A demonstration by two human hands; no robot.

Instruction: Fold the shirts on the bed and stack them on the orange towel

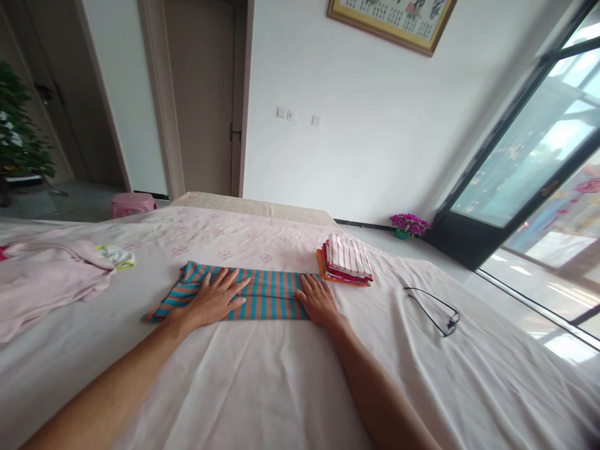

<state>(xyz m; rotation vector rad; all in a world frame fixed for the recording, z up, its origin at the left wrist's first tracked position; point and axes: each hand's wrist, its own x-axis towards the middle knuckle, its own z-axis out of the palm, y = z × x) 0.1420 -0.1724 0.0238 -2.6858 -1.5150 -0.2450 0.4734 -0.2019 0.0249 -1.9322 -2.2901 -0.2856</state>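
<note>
Two bare forearms narrow to the wrists and bare hands with tapering fingers

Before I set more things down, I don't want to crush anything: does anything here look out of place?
Yes, the glasses lie unfolded on the sheet, right of the folded stack, which seems odd among cloth items. The left end of the striped cloth also slants askew.

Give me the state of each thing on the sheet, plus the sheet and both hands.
Striped cloth, folded into a strip.
Left hand, open, palm down on it.
Right hand, flat on its right end.
Cloth stack, folded, piled.
Pink garment, crumpled.
White-and-yellow cloth, bunched.
Glasses, arms unfolded.
Sheet, wrinkled.
</note>
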